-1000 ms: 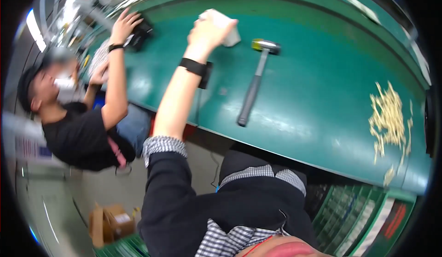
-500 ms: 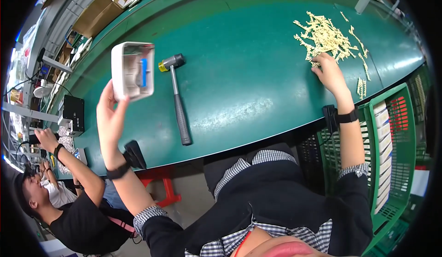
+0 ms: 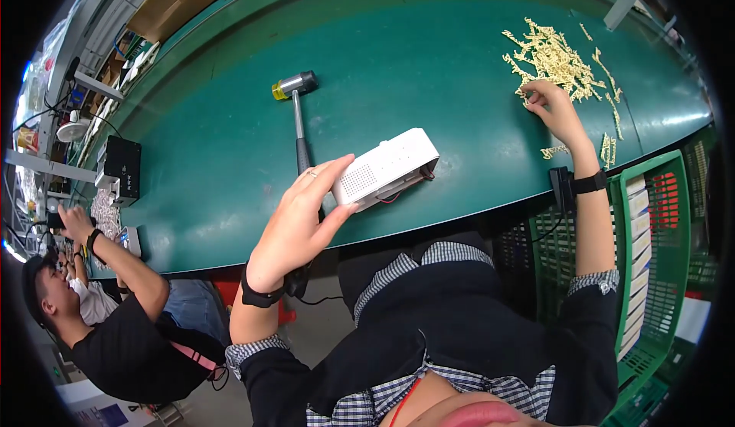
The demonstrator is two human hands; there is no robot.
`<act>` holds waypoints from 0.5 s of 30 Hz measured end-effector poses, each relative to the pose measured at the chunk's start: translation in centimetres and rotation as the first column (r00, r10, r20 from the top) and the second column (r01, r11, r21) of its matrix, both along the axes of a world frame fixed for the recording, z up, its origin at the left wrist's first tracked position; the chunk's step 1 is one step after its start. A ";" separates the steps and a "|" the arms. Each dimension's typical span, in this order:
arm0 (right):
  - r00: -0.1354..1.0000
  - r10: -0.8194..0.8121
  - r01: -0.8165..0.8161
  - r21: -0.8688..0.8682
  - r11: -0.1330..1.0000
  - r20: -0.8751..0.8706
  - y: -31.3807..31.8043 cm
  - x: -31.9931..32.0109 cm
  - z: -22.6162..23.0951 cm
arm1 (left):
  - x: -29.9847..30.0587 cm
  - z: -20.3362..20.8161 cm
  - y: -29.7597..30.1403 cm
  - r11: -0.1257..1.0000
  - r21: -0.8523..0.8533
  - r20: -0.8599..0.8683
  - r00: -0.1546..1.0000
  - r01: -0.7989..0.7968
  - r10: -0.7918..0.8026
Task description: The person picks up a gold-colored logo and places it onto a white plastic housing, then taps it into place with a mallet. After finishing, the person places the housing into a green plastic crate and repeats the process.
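Note:
My left hand (image 3: 302,216) grips one end of a white plastic housing (image 3: 390,163) above the table's near edge. A grid of small holes marks its upper face, and a red wire shows at its open side. Over at the right, my right hand (image 3: 557,113) has its fingers curled in a pinch at the near edge of a pile of cream plastic pieces (image 3: 555,56). A bit of cream shows at its fingertips. A mallet (image 3: 298,113) with a yellow and a black face lies beyond my left hand, its handle partly hidden behind that hand.
A short cream strip (image 3: 553,151) and several others lie around my right wrist. Beside the green table (image 3: 429,67), at the right, stands a green crate (image 3: 677,274) holding white boxes. A black box-shaped device (image 3: 121,168) and a co-worker (image 3: 115,335) are at the left.
My left hand has brought the white housing rightward and nearer, turning its open side away from view. My right hand's fingers have curled in, and a cream strip now lies beside its wrist.

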State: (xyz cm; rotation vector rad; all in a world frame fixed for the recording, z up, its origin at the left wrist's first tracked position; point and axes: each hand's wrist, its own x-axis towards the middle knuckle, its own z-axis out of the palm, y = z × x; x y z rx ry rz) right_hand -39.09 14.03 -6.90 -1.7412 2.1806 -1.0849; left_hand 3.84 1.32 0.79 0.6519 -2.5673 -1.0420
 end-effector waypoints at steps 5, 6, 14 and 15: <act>0.999 0.019 -0.017 0.072 0.997 -0.030 -0.3 0.7 0.8 | 0.0 -0.3 0.5 0.999 -0.045 -0.019 1.000 -0.008 0.007; 0.999 0.018 -0.015 0.075 0.997 -0.031 -0.3 0.9 0.9 | 0.0 -0.4 0.5 0.998 -0.064 -0.030 1.000 -0.005 0.003; 1.000 0.004 -0.005 0.018 1.000 0.013 -0.1 1.8 2.0 | 0.1 -0.6 0.4 0.997 -0.080 -0.057 0.998 -0.005 0.000; 1.000 0.005 -0.005 0.019 1.000 0.014 -0.1 1.9 2.1 | 0.1 -0.7 0.3 0.998 -0.070 -0.062 0.998 -0.005 0.001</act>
